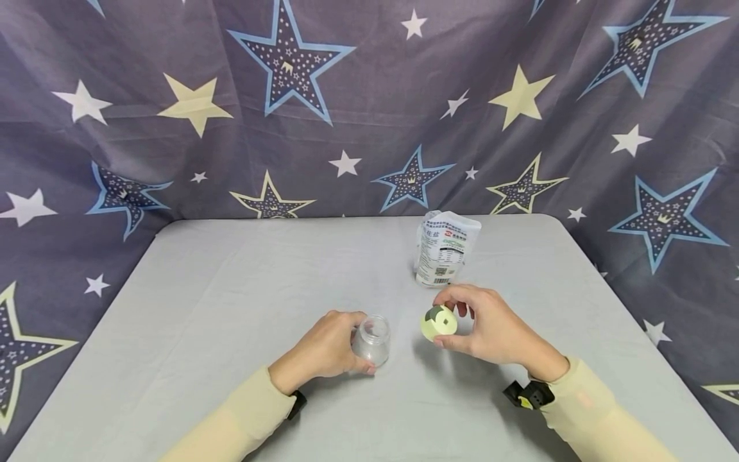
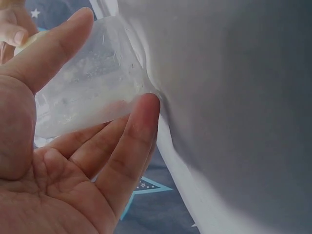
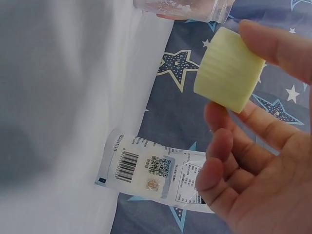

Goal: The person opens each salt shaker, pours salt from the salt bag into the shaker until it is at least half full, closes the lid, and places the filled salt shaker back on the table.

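Note:
A small clear jar (image 1: 372, 343) stands uncapped on the table, its round mouth facing up. My left hand (image 1: 328, 346) grips it from the left, thumb on the near side; in the left wrist view the fingers curve about the jar's wall (image 2: 92, 78), which has whitish residue. Off to the right, my right hand (image 1: 491, 324) pinches a pale yellow-green lid (image 1: 440, 323) between thumb and fingers, raised above the table. The lid's top shows a grey-green patch. Seen from the right wrist, its side (image 3: 229, 68) is finely ribbed.
A white printed pouch (image 1: 446, 250) stands upright behind the right hand, with a barcode and QR code on it. Both rest on a grey cloth-covered table (image 1: 242, 276). A dark curtain (image 1: 369, 77) with stars hangs past the table's far edge.

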The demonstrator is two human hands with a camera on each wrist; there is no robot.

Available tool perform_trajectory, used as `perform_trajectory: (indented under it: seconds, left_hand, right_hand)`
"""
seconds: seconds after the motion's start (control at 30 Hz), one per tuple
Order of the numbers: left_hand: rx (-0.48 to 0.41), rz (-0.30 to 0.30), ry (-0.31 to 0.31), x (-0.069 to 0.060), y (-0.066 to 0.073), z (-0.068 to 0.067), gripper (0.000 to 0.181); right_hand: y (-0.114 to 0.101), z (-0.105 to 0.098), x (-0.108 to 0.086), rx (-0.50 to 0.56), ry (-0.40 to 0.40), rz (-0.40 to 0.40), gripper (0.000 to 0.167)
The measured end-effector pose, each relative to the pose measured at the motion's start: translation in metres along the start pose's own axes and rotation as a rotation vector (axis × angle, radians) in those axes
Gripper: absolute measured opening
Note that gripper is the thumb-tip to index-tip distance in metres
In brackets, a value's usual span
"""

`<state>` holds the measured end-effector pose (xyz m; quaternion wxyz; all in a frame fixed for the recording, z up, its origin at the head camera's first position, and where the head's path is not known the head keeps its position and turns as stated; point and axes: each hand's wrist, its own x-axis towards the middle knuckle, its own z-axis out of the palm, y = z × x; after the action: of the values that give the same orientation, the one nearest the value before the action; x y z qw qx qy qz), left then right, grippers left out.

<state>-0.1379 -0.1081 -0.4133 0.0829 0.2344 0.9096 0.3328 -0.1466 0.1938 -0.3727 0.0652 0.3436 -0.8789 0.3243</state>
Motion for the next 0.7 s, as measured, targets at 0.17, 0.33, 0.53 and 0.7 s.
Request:
perform_trajectory:
  seconds: [0.17,0.33,0.53,0.7]
  left_hand:
    - [-0.007,-0.005,-0.001,-0.0005,-0.0014,0.0005,0.069]
    - [-0.014,-0.005,-0.001,-0.0009,-0.0026,0.0009,0.066]
    - [-0.016,-0.010,0.001,-0.0022,-0.0025,0.0006,0.070]
    - [-0.018,-0.007,-0.005,-0.0043,-0.0037,-0.0005,0.076]
  right_hand:
    - [0.0022,0.0002,-0.0013,-0.020,-0.031,0.023,0.043]
    - [0.0036,0.0005,-0.0035,-0.022,-0.070,0.055,0.042]
    - [0.0043,0.0016,-0.0061,-0.034,-0.099,0.078,0.044]
    - [0.0049,0.0039,-0.0085,-0.048,-0.118,0.091,0.045]
